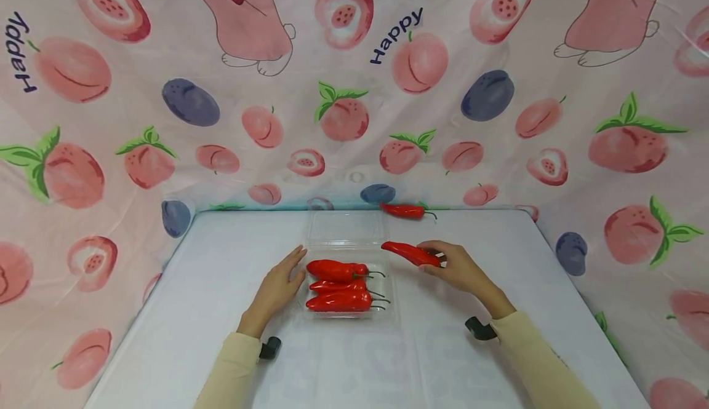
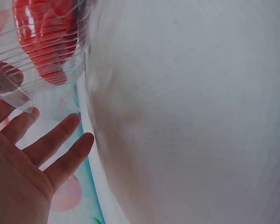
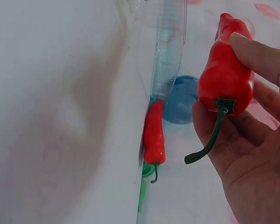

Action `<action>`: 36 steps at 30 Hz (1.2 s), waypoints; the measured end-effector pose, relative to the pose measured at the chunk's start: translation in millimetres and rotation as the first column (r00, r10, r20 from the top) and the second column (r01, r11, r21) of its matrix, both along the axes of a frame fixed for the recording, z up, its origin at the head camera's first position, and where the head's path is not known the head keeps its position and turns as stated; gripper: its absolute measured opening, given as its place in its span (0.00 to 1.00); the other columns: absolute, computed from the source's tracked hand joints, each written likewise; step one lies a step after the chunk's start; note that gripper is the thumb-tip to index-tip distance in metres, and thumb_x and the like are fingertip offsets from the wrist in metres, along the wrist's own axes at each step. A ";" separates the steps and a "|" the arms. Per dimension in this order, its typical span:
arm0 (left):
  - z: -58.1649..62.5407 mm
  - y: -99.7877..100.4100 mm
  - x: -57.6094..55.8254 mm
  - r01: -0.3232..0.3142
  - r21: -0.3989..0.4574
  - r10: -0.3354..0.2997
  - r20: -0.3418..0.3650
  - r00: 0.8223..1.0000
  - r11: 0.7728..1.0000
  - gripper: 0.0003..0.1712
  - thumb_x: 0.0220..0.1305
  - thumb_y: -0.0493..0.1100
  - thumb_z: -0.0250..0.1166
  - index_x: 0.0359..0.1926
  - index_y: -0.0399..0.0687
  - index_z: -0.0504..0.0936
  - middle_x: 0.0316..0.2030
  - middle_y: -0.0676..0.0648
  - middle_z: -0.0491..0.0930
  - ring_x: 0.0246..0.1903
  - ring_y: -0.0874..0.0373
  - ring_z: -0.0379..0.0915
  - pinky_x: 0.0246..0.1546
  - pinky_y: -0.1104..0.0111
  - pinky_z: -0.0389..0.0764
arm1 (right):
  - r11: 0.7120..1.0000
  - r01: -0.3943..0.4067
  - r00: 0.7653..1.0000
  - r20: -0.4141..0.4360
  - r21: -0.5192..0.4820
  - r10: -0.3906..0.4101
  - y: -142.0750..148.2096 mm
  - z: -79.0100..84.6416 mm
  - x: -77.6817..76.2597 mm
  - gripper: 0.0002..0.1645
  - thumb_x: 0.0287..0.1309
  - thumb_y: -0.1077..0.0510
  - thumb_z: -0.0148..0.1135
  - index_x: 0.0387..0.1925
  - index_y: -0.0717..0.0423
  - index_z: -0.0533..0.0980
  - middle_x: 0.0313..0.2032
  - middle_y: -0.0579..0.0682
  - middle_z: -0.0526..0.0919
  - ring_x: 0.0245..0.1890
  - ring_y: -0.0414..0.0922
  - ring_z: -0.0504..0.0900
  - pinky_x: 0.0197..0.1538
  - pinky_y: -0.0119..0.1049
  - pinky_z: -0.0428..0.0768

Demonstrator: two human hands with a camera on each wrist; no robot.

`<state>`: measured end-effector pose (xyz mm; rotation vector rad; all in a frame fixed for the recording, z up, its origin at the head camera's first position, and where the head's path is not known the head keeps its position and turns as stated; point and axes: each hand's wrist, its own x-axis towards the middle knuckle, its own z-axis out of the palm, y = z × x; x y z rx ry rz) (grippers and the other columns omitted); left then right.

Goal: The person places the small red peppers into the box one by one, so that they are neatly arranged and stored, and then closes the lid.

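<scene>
My right hand (image 1: 456, 267) holds a red chili pepper (image 1: 407, 251) above the table, to the right of a clear plastic box (image 1: 392, 301). In the right wrist view the thumb lies on one side of this pepper and fingers on the other, its green stem pointing down. Several red peppers (image 1: 339, 301) lie side by side in the box, stems to the right. The box's lid (image 1: 346, 227) is folded back. At the box's left edge is my left hand (image 1: 277, 286), its fingers spread and fairly straight; in the left wrist view the fingertips are right at the plastic corner.
Another red pepper (image 1: 404, 211) lies at the table's far edge, just right of the lid. The white table (image 1: 221, 243) meets a fruit-printed cloth (image 1: 354, 71) at the back and sides.
</scene>
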<state>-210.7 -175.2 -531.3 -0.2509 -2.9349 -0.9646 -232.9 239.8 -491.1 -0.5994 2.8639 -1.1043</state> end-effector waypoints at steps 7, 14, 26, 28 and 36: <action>-0.3 0.1 -0.3 0.005 0.002 -0.005 -0.002 1.000 1.000 0.31 0.70 0.48 0.56 0.73 0.55 0.65 0.74 0.51 0.60 0.72 0.46 0.60 0.67 0.45 0.67 | 0.999 -0.018 1.000 0.006 -0.032 0.018 -9.2 1.4 3.1 0.30 0.53 0.55 0.73 0.59 0.51 0.76 0.53 0.51 0.83 0.50 0.49 0.79 0.52 0.47 0.84; -2.1 -1.3 -2.0 0.003 -0.008 -0.003 -0.008 1.000 1.000 0.31 0.70 0.48 0.56 0.73 0.55 0.65 0.74 0.52 0.61 0.72 0.46 0.61 0.68 0.45 0.67 | 0.998 -0.023 1.000 -0.008 -0.065 0.023 -24.4 8.0 1.7 0.30 0.53 0.53 0.73 0.59 0.49 0.76 0.52 0.49 0.83 0.50 0.48 0.79 0.52 0.45 0.83; -2.8 -1.5 -2.3 0.006 -0.002 -0.006 -0.008 1.000 1.000 0.31 0.70 0.48 0.57 0.72 0.56 0.65 0.74 0.52 0.61 0.72 0.46 0.61 0.68 0.45 0.67 | 0.988 -0.056 0.998 -0.003 -0.142 0.056 -50.2 16.3 -0.2 0.29 0.55 0.52 0.72 0.59 0.50 0.77 0.54 0.50 0.83 0.51 0.49 0.80 0.53 0.45 0.84; -2.9 -1.6 -2.1 0.006 0.001 -0.006 -0.009 1.000 1.000 0.31 0.70 0.48 0.57 0.72 0.56 0.65 0.74 0.52 0.61 0.72 0.46 0.61 0.68 0.45 0.67 | 0.987 -0.066 0.998 -0.001 -0.148 0.067 -54.4 16.7 -0.4 0.29 0.55 0.52 0.71 0.59 0.49 0.77 0.54 0.50 0.83 0.51 0.48 0.80 0.53 0.45 0.84; -3.1 -1.7 -1.5 0.003 0.008 -0.003 -0.016 1.000 1.000 0.31 0.70 0.48 0.57 0.72 0.57 0.65 0.74 0.52 0.61 0.71 0.46 0.62 0.67 0.45 0.67 | 0.983 -0.088 0.996 0.003 -0.162 0.089 -69.7 18.1 -1.0 0.30 0.56 0.54 0.71 0.60 0.50 0.76 0.56 0.51 0.82 0.53 0.49 0.80 0.54 0.46 0.84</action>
